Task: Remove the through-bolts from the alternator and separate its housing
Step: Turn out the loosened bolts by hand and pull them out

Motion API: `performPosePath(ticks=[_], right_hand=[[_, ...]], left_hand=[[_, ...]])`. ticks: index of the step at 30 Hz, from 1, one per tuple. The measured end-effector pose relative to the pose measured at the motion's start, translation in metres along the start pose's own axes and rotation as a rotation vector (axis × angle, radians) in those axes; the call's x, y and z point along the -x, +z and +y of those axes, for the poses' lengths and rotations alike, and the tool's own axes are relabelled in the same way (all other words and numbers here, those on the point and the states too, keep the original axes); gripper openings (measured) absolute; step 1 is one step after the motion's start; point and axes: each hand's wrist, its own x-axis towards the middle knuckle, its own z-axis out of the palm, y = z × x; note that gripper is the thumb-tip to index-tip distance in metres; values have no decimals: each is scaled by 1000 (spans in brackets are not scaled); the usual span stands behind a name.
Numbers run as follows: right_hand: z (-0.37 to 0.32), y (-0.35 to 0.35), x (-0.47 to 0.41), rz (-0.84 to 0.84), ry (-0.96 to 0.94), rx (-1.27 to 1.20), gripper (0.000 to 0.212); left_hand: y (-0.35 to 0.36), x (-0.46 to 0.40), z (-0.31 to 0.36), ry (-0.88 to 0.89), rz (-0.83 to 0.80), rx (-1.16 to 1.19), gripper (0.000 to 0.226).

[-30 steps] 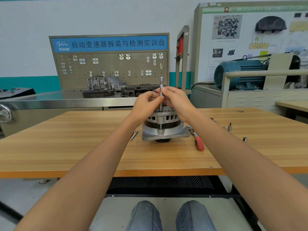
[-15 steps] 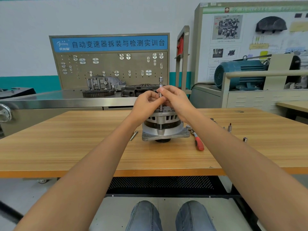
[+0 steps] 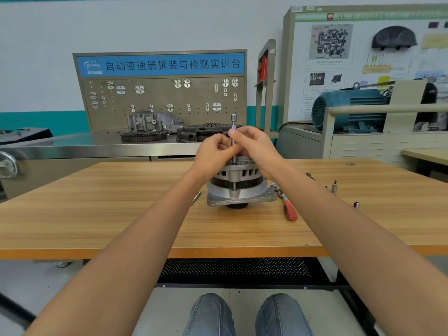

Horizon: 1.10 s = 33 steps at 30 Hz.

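A silver alternator (image 3: 238, 187) stands upright on the wooden table (image 3: 121, 214), pulley end down. A thin steel extension bar (image 3: 233, 122) rises straight up from the top of its housing. My left hand (image 3: 214, 151) and my right hand (image 3: 254, 147) meet above the alternator, and the fingers of both pinch the bar's shaft. A through-bolt (image 3: 234, 184) runs down the front of the housing. The bar's lower end at the housing is partly hidden by my fingers.
A ratchet with a red handle (image 3: 288, 208) lies just right of the alternator. Small sockets (image 3: 334, 186) stand further right and a loose bolt (image 3: 196, 197) lies to the left. Behind the table, a steel bench (image 3: 72, 146) carries gearbox parts and a pegboard.
My fingers have shifted slightly around the bar, as in turning it. The bar stays upright and the alternator has not moved.
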Motion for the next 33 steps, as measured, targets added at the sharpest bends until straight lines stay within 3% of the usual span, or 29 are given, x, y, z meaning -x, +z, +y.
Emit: performPosePath(ticks=[4,13,26,33], right_hand=[[2,-2,-1,2,-12,0,7],[1,-2,-2,-30,4,-36,24],[-1,-1,2,-14,-12,3,15],[0,-2,1,-45,-14,-30,22]], left_hand=[[-1,0,0,-3,-21,-15,17],[-3,1,1,23,-62,-27,9],[-1,-1,-1,21,-24,-48,17],[-4,0,0,19,-45,-25,14]])
